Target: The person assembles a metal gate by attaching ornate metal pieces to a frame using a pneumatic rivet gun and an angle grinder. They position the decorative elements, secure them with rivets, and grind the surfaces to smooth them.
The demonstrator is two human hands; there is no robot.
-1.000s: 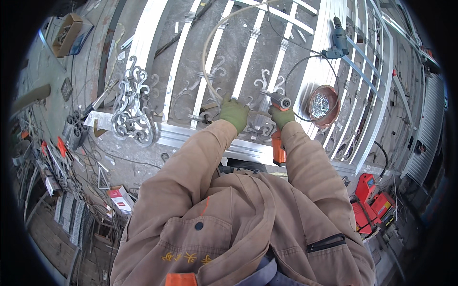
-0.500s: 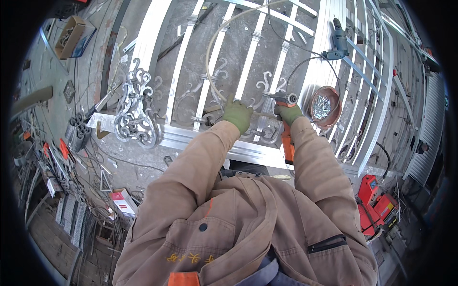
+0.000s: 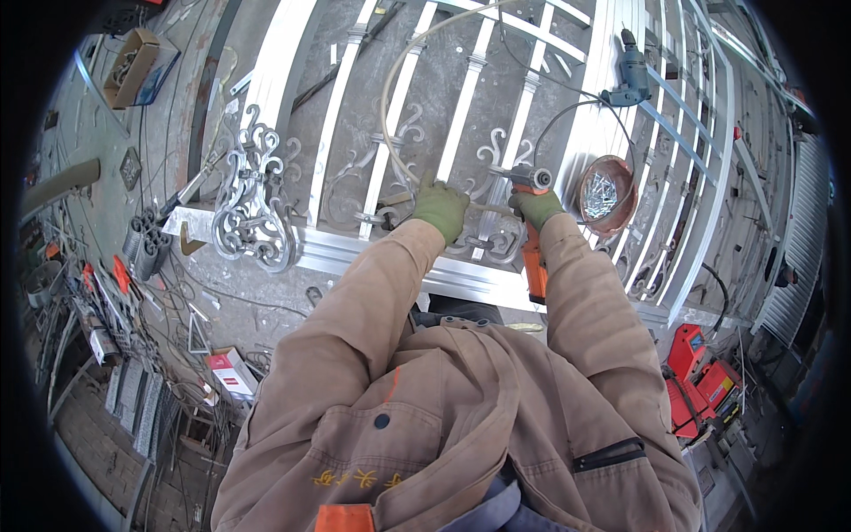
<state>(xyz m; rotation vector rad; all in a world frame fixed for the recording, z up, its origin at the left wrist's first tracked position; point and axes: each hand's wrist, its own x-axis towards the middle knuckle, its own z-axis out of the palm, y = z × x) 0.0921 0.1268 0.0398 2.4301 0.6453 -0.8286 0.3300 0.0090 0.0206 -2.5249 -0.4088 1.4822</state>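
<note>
My right hand (image 3: 537,209), in a green glove, is closed round an orange rivet gun (image 3: 534,262), whose grey nose points left over the metal frame. My left hand (image 3: 441,211), also gloved, is closed low on an upright bar (image 3: 465,115); what its fingers hold is hidden. A pale hose (image 3: 390,106) curves down to my left hand. Beneath and between the hands lie scroll ornaments (image 3: 503,244) among the silvery bars. Just right of my right hand stands a reddish-brown bowl (image 3: 626,200) holding many small rivets (image 3: 600,195).
A blue-green drill (image 3: 631,75) lies on the frame beyond the bowl. Stacked scroll ornaments (image 3: 255,213) rest at the left. A cardboard box (image 3: 142,66) stands far left, red machines (image 3: 691,372) at the lower right. Cables and tools litter the floor on the left.
</note>
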